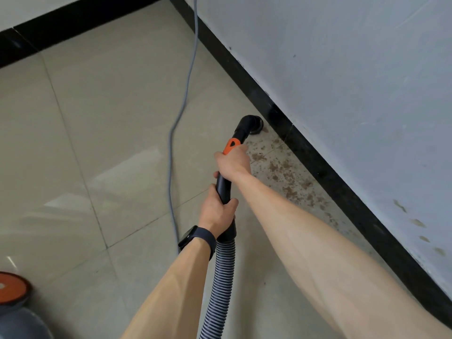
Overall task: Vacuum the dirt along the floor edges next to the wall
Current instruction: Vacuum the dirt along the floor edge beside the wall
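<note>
Gripping the black pipe (224, 189) low, just above the ribbed hose (220, 277): left hand (216, 212), fingers wrapped right round. Right hand (233, 162) clasps it higher, at the orange collar (231, 145). Pipe runs forward to the nozzle (253, 123), down beside the black skirting (318, 165). Dirt (281, 167) lies right of both hands, back from the nozzle along the skirting; right arm nearer.

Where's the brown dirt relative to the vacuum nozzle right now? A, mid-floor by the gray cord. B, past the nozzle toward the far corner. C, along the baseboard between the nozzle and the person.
C: the brown dirt spreads beside the black baseboard on the person's side of the nozzle, which sits at the patch's far end.
</note>
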